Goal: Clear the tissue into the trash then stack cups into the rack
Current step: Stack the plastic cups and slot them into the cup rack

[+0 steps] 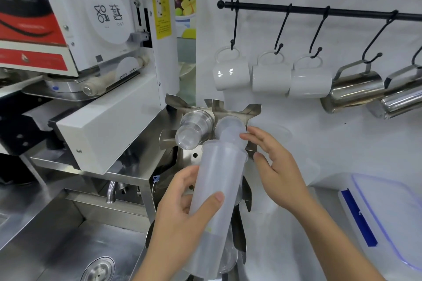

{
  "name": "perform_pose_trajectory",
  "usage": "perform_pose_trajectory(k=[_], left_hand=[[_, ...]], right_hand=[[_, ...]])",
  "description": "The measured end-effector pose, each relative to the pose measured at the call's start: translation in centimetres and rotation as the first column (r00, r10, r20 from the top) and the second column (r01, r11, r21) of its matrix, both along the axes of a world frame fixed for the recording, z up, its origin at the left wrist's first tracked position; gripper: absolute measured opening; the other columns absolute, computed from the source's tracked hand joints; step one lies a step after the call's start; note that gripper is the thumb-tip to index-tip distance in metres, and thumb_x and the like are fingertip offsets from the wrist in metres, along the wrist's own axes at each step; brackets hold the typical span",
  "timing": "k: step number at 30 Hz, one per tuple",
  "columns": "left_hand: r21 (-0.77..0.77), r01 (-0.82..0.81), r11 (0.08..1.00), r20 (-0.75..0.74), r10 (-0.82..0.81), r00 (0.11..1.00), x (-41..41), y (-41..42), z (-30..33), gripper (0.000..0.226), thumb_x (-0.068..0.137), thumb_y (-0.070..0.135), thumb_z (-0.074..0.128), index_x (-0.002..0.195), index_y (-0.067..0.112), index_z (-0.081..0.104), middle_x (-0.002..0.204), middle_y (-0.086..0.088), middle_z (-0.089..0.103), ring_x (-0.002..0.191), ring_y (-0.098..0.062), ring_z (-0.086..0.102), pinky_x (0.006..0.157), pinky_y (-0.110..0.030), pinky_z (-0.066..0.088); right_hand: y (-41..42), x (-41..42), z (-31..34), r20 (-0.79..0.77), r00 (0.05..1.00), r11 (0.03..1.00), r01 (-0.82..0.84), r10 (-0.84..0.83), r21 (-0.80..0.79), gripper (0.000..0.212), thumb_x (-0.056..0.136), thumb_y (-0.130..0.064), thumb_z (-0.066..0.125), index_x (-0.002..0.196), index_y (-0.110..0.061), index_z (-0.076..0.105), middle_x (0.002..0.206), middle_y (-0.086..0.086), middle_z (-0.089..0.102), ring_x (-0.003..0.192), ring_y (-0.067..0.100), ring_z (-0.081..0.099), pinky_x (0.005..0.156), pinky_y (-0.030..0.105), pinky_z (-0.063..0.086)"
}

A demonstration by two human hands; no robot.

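My left hand (182, 210) grips a tall stack of frosted plastic cups (217, 189), tilted with its mouth pointing up toward the steel cup rack (230, 109). The stack's mouth fits over the bottom of a frosted cup (229, 129) standing out of the rack's right slot. My right hand (276, 166) hovers with fingers spread, its fingertips touching that cup's side. A stack of clear cups (194, 128) sits in the rack's left slot. No tissue is in view.
A cup-sealing machine (96, 52) fills the left side above a steel sink (68, 246). White mugs (269, 77) and steel pitchers (356, 89) hang from a black rail (319, 10). A lidded plastic box (383, 217) sits at the right.
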State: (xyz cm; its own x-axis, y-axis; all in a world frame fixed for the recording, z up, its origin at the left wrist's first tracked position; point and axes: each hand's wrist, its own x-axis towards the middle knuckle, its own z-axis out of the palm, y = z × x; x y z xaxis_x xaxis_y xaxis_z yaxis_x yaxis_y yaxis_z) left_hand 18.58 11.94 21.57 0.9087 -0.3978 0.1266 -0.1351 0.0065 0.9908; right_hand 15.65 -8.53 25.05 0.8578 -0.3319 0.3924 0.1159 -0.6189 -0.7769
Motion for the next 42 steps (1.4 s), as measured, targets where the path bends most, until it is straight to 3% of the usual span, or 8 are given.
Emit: perform_pose_trajectory(k=[4, 14, 23, 29, 33, 35, 38, 42], left_hand=[[-0.002, 0.010, 1.000, 0.001, -0.010, 1.000, 0.2, -0.6, 0.6, 0.054, 0.065, 0.051, 0.078, 0.116, 0.045, 0.060, 0.117, 0.017, 0.070, 0.094, -0.014, 0.075, 0.083, -0.043, 0.061], [-0.017, -0.024, 1.000, -0.011, 0.024, 1.000, 1.0, -1.8, 1.1, 0.059, 0.060, 0.054, 0.077, 0.115, 0.040, 0.061, 0.112, 0.018, 0.072, 0.097, -0.007, 0.074, 0.084, -0.034, 0.059], [-0.016, -0.050, 0.999, -0.043, 0.049, 0.998, 1.8, -2.5, 1.8, 0.057, 0.057, 0.058, 0.077, 0.110, 0.043, 0.063, 0.113, 0.013, 0.073, 0.093, -0.012, 0.075, 0.088, -0.043, 0.059], [-0.017, -0.077, 0.997, -0.067, 0.075, 0.995, 2.4, -3.2, 2.5, 0.055, 0.055, 0.059, 0.075, 0.105, 0.037, 0.066, 0.111, 0.014, 0.072, 0.097, -0.012, 0.072, 0.084, -0.033, 0.057], [-0.009, -0.077, 0.997, -0.088, 0.076, 0.993, 3.1, -3.4, 3.0, 0.047, 0.060, 0.051, 0.079, 0.103, 0.035, 0.066, 0.106, 0.009, 0.071, 0.097, -0.012, 0.070, 0.079, -0.030, 0.056], [-0.005, -0.069, 0.998, -0.082, 0.069, 0.994, 3.4, -3.6, 3.2, 0.042, 0.064, 0.048, 0.077, 0.103, 0.036, 0.066, 0.106, 0.008, 0.070, 0.097, -0.006, 0.069, 0.075, -0.022, 0.050], [-0.005, -0.062, 0.998, -0.083, 0.062, 0.995, 3.6, -3.7, 3.4, 0.038, 0.068, 0.045, 0.079, 0.103, 0.034, 0.067, 0.107, 0.005, 0.070, 0.099, -0.008, 0.068, 0.075, -0.022, 0.048], [-0.053, -0.054, 0.997, -0.059, 0.051, 0.997, 3.5, -3.6, 3.6, 0.024, 0.083, 0.022, 0.078, 0.105, 0.025, 0.069, 0.102, 0.005, 0.070, 0.078, 0.002, 0.067, 0.063, -0.011, 0.050]], right_hand=[[-0.3, 0.4, 0.4, -0.014, 1.000, 1.000, -0.019, 0.019, 0.021, 0.053, 0.096, 0.004, 0.042, 0.141, -0.022, 0.044, 0.132, -0.020, 0.059, 0.118, -0.024, 0.043, 0.091, -0.006, 0.029], [-0.4, 0.4, 0.4, -0.012, 0.999, 0.998, -0.043, 0.043, 0.036, 0.050, 0.097, -0.002, 0.047, 0.139, -0.029, 0.045, 0.132, -0.022, 0.059, 0.128, -0.010, 0.045, 0.103, 0.002, 0.029], [-0.2, 0.1, 0.6, -0.031, 0.999, 0.999, -0.030, 0.032, 0.042, 0.053, 0.095, -0.006, 0.051, 0.142, -0.030, 0.043, 0.139, -0.022, 0.053, 0.132, -0.009, 0.042, 0.115, 0.022, 0.033], [1.5, -2.2, 0.7, -0.011, 1.000, 0.994, -0.026, 0.025, -0.103, 0.066, 0.086, -0.033, 0.068, 0.144, -0.038, 0.037, 0.154, -0.025, 0.030, 0.142, -0.013, 0.020, 0.113, 0.007, 0.019], [3.2, -4.2, 0.3, -0.073, 0.991, 0.990, -0.118, 0.112, -0.079, 0.074, 0.071, -0.055, 0.072, 0.138, -0.044, 0.043, 0.155, -0.033, 0.019, 0.142, -0.014, 0.015, 0.109, 0.009, 0.020], [3.8, -4.8, 0.4, -0.109, 0.981, 0.985, -0.167, 0.160, -0.049, 0.085, 0.066, -0.052, 0.079, 0.140, -0.049, 0.038, 0.155, -0.036, 0.010, 0.142, -0.016, 0.009, 0.108, 0.011, 0.018], [4.3, -5.2, 0.6, -0.169, 0.969, 0.980, -0.191, 0.179, -0.055, 0.100, 0.061, -0.048, 0.086, 0.142, -0.054, 0.028, 0.153, -0.042, -0.001, 0.140, -0.021, -0.001, 0.106, 0.005, 0.013], [4.3, -5.1, 0.4, -0.119, 0.983, 0.987, -0.152, 0.144, -0.062, 0.092, 0.061, -0.052, 0.083, 0.140, -0.050, 0.037, 0.155, -0.038, 0.009, 0.140, -0.020, 0.009, 0.107, 0.006, 0.017]])
